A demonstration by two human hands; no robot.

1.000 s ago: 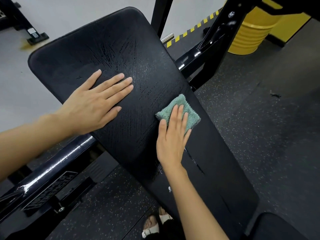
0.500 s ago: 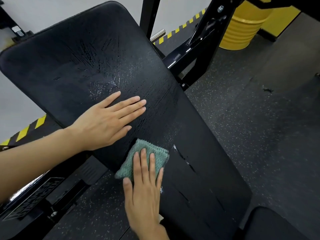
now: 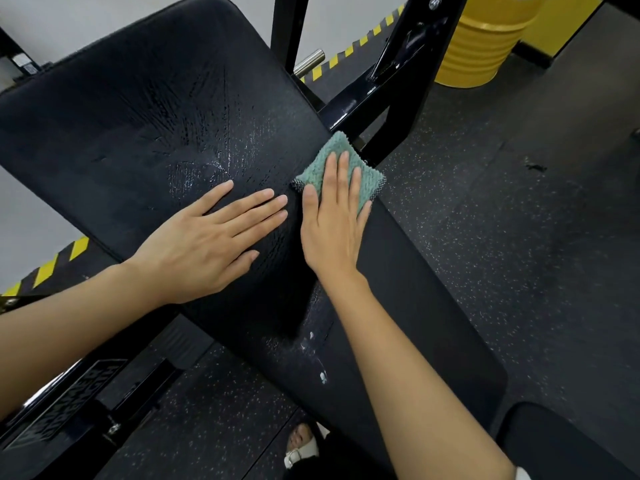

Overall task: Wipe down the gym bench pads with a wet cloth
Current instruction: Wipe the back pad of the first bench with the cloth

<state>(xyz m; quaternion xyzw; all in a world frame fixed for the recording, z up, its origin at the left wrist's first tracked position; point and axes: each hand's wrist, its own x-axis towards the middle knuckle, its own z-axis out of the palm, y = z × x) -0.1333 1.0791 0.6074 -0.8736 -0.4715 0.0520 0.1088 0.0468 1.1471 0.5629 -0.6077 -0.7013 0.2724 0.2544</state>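
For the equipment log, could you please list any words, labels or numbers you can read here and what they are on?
No text reads clearly.
Lettering on the frame plate: raised capitals, skewed and blurred, unreadable.
Print on the sticker, far left: too small to read.
The pad, cloth and drum show no text.

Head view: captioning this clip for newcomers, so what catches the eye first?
The green cloth stands out at the right edge of the black bench pad, pressed flat under the right hand. The left hand lies flat beside it; a yellow drum sits top right.
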